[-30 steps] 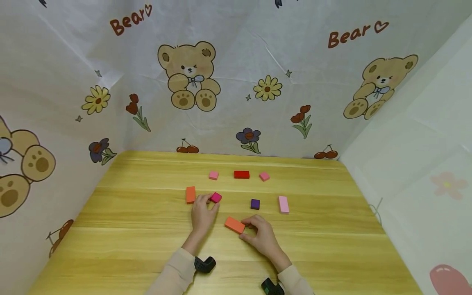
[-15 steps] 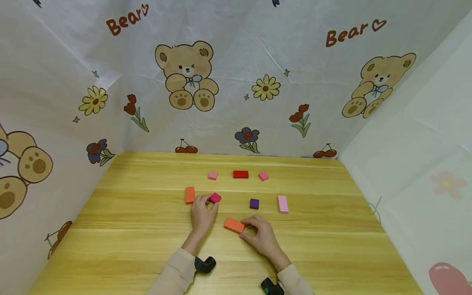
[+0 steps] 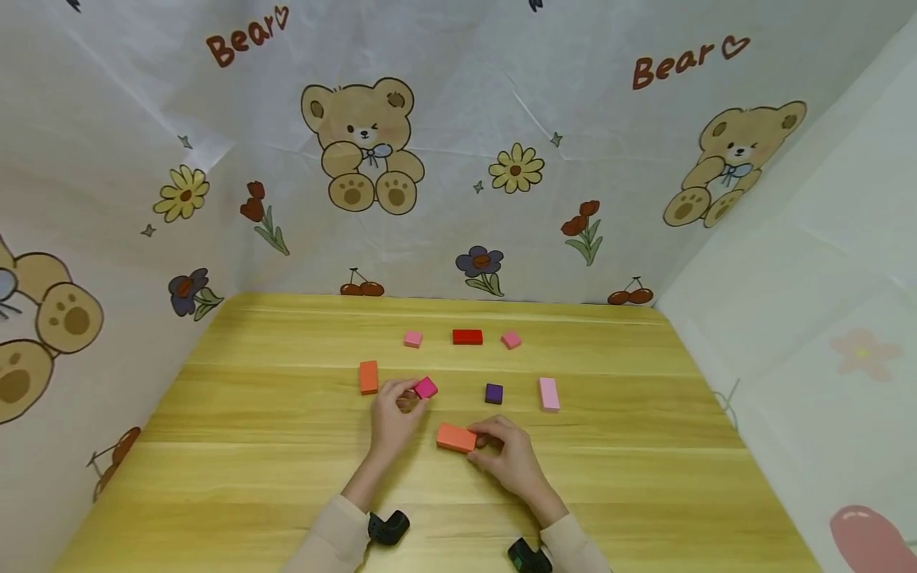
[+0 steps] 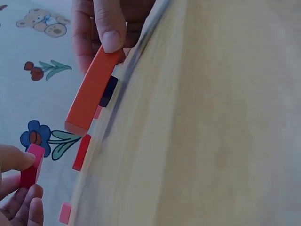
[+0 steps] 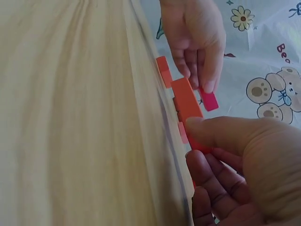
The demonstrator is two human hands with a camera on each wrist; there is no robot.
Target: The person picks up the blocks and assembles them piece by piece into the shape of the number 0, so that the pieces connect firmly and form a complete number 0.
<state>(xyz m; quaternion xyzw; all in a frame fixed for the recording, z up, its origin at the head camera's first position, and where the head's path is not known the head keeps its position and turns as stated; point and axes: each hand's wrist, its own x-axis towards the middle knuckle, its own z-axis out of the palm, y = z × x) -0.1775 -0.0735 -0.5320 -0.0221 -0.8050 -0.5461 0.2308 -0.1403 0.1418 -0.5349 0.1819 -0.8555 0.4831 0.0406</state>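
Note:
My left hand (image 3: 390, 422) pinches a small magenta block (image 3: 426, 387) between thumb and fingers. In the left wrist view this magenta block (image 4: 32, 165) appears lifted off the table. To its right, my right hand (image 3: 514, 458) grips one end of an orange rectangular block (image 3: 455, 438). The right wrist view shows the thumb on top of that orange block (image 5: 187, 101), its other end sticking out toward the left hand. The two held blocks are apart in the head view. Whether the orange block touches the table I cannot tell.
On the wooden table (image 3: 286, 477) lie a second orange block (image 3: 368, 377), a purple cube (image 3: 494, 394) and a long pink block (image 3: 548, 395). Farther back are a red block (image 3: 468, 337) and two small pink ones (image 3: 413, 339). A bear-print cloth (image 3: 430, 239) hangs behind.
My left hand has shifted slightly right, and the magenta block has come nearer the orange one and turned. In my right hand the orange block has turned a little.

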